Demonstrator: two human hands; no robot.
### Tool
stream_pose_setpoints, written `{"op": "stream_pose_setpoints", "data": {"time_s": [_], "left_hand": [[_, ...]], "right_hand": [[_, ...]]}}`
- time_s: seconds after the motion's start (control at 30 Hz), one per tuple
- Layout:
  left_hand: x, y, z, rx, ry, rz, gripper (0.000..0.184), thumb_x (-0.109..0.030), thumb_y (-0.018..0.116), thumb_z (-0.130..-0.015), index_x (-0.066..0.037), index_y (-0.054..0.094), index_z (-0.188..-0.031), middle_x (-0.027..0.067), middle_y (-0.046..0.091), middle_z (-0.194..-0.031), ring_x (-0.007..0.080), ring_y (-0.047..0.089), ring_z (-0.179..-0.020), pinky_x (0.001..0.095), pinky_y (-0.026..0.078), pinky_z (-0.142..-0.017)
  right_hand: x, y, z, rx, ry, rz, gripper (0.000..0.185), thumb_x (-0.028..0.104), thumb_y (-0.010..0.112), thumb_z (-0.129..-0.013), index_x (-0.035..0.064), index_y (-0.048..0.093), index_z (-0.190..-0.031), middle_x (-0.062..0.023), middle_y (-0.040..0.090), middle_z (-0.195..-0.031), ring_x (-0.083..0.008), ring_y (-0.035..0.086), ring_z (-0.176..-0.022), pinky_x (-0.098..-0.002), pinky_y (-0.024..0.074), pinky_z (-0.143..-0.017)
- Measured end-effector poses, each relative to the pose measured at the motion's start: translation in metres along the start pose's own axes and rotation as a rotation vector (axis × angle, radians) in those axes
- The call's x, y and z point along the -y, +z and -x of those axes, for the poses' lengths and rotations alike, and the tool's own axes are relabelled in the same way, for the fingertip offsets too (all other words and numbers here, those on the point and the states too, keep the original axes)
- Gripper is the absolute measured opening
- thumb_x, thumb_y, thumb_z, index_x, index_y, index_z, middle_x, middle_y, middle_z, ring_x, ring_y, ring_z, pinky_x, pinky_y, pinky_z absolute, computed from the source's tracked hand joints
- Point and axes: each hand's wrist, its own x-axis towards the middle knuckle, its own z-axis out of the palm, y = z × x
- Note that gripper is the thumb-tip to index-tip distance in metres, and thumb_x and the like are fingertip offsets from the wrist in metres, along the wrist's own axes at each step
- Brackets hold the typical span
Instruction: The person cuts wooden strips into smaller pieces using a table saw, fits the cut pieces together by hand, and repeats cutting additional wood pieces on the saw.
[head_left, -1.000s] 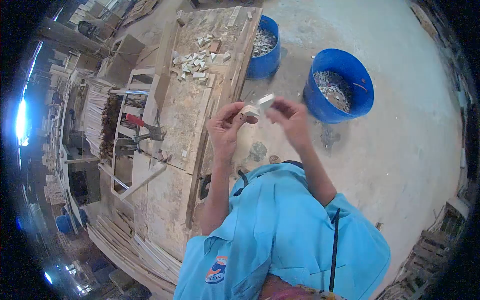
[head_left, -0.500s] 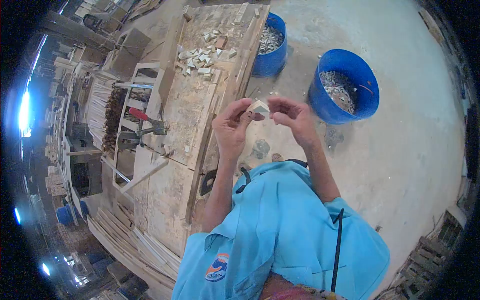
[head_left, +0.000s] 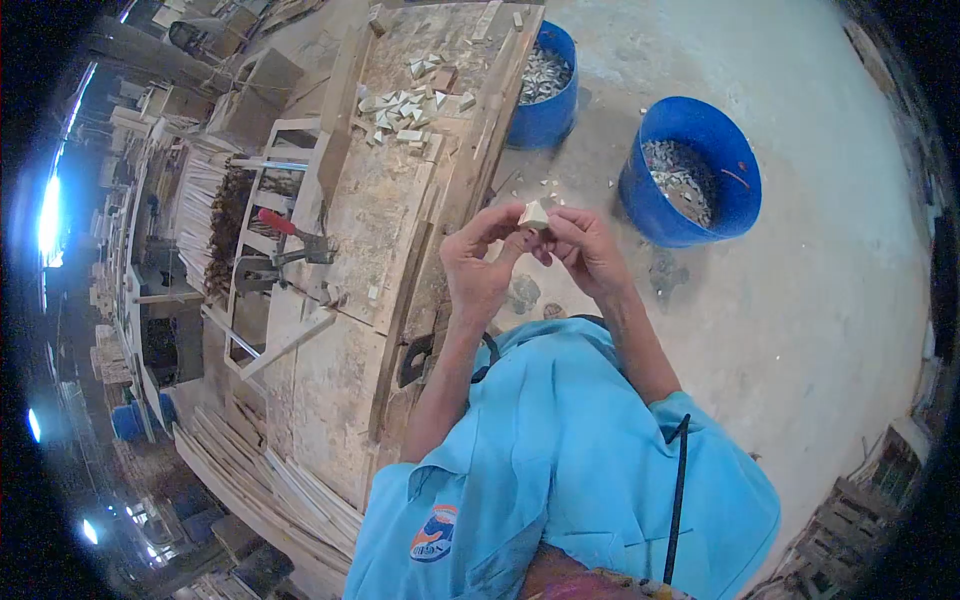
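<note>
A small pale wooden block (head_left: 534, 215) with angled faces is held up in front of my chest, over the floor beside the bench. My left hand (head_left: 485, 255) pinches it from the left between thumb and fingers. From the right, my right hand (head_left: 592, 252) grips the same block, its fingers closed at the block's side. Part of the block is hidden behind the fingertips. Several similar cut wooden pieces (head_left: 405, 110) lie in a loose pile on the wooden workbench (head_left: 350, 390), with a browner block (head_left: 443, 78) among them.
Two blue bins, one at the bench edge (head_left: 545, 120) and one farther right (head_left: 690, 225), hold offcuts. A toggle clamp with a red handle (head_left: 277, 222) sits on the bench's left side. A handsaw's dark handle (head_left: 412, 360) shows by the near edge. Long wood strips (head_left: 270, 480) lie lower left.
My right hand has moved left and closed onto the block, which it was beside before. The block has turned and shifted slightly right with my left hand.
</note>
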Motion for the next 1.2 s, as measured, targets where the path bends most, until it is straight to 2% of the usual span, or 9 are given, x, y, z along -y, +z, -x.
{"op": "stream_pose_setpoints", "data": {"time_s": [0.17, 0.27, 0.37, 0.47, 0.67, 0.8, 0.9, 1.1, 1.2], "left_hand": [[0.003, 0.002, -0.003, -0.026, 0.022, -0.035, 0.03, 0.006, 0.071, -0.081, 0.005, 0.066, -0.111, 0.0096, 0.07, -0.098, 0.0146, 0.067, -0.084, 0.0261, 0.054, -0.076], [0.004, 0.001, -0.003, -0.033, 0.002, -0.024, 0.03, 0.005, 0.071, -0.082, 0.005, 0.066, -0.111, 0.0101, 0.069, -0.103, 0.0147, 0.067, -0.087, 0.0265, 0.054, -0.077], [0.005, 0.0, -0.005, 0.001, -0.059, 0.125, 0.03, 0.005, 0.071, -0.083, 0.005, 0.065, -0.112, 0.0103, 0.068, -0.104, 0.0152, 0.066, -0.091, 0.0275, 0.055, -0.08], [0.003, -0.002, -0.005, -0.01, -0.086, 0.189, 0.03, 0.004, 0.07, -0.084, 0.005, 0.065, -0.114, 0.0111, 0.069, -0.104, 0.0159, 0.066, -0.094, 0.0286, 0.056, -0.082], [0.015, -0.013, -0.003, 0.025, -0.106, 0.203, 0.03, 0.0, 0.07, -0.086, 0.004, 0.063, -0.115, 0.0131, 0.069, -0.103, 0.0179, 0.067, -0.094, 0.0305, 0.057, -0.082], [0.009, -0.012, -0.001, 0.072, -0.076, 0.261, 0.027, -0.004, 0.068, -0.088, 0.004, 0.064, -0.113, 0.0142, 0.07, -0.098, 0.0201, 0.069, -0.085, 0.0326, 0.058, -0.076], [0.021, -0.019, -0.001, 0.119, -0.179, 0.382, 0.022, -0.004, 0.066, -0.089, 0.004, 0.064, -0.11, 0.0149, 0.071, -0.094, 0.0214, 0.07, -0.079, 0.0337, 0.058, -0.071], [0.079, -0.087, -0.031, 0.35, -0.552, 0.0, 0.018, -0.007, 0.061, -0.091, 0.003, 0.062, -0.106, 0.0132, 0.07, -0.091, 0.0227, 0.069, -0.078, 0.0373, 0.058, -0.072], [0.082, -0.12, -0.081, -0.033, -0.359, 0.236, 0.027, -0.008, 0.063, -0.09, 0.006, 0.058, -0.113, 0.0152, 0.068, -0.095, 0.0278, 0.069, -0.088, 0.0392, 0.057, -0.084]], "right_hand": [[-0.003, -0.002, 0.002, -0.018, 0.025, -0.006, 0.023, 0.022, 0.065, -0.093, -0.0016, 0.068, -0.095, -0.0052, 0.067, -0.081, -0.012, 0.058, -0.069, -0.0261, 0.0432, -0.061], [-0.003, -0.005, 0.002, -0.112, -0.111, 0.357, 0.018, 0.017, 0.068, -0.09, -0.0006, 0.069, -0.096, -0.0043, 0.068, -0.08, -0.0103, 0.058, -0.068, -0.0256, 0.0442, -0.062], [0.007, 0.011, 0.005, -0.159, -0.245, 0.513, 0.015, 0.011, 0.071, -0.087, 0.0003, 0.07, -0.097, -0.004, 0.069, -0.081, -0.0096, 0.061, -0.072, -0.0254, 0.0482, -0.066], [0.005, 0.002, 0.004, -0.108, -0.266, 0.649, 0.019, 0.007, 0.072, -0.085, -0.0005, 0.07, -0.102, -0.0062, 0.071, -0.089, -0.0112, 0.065, -0.081, -0.0268, 0.0519, -0.075], [0.007, 0.01, 0.006, -0.06, -0.196, 0.422, 0.029, 0.003, 0.072, -0.082, -0.0006, 0.069, -0.11, -0.0071, 0.07, -0.1, -0.013, 0.066, -0.085, -0.0274, 0.0535, -0.078], [0.004, 0.009, 0.007, -0.076, -0.154, 0.385, 0.028, 0.004, 0.071, -0.083, -0.0005, 0.068, -0.111, -0.0063, 0.07, -0.093, -0.011, 0.064, -0.079, -0.0248, 0.0512, -0.069], [-0.001, -0.002, 0.006, -0.116, -0.121, 0.446, 0.025, 0.006, 0.07, -0.084, -0.0009, 0.07, -0.108, -0.006, 0.07, -0.087, -0.0099, 0.062, -0.072, -0.0239, 0.0472, -0.061], [-0.021, -0.031, 0.011, -0.195, -0.088, 0.459, 0.019, 0.008, 0.07, -0.085, -0.0023, 0.071, -0.1, -0.0042, 0.065, -0.075, -0.0099, 0.056, -0.062, -0.0237, 0.0431, -0.054], [-0.033, -0.043, 0.018, -0.211, -0.039, 0.439, 0.019, 0.008, 0.07, -0.084, -0.003, 0.071, -0.101, -0.0037, 0.064, -0.073, -0.0099, 0.056, -0.061, -0.0233, 0.0429, -0.054]]}}
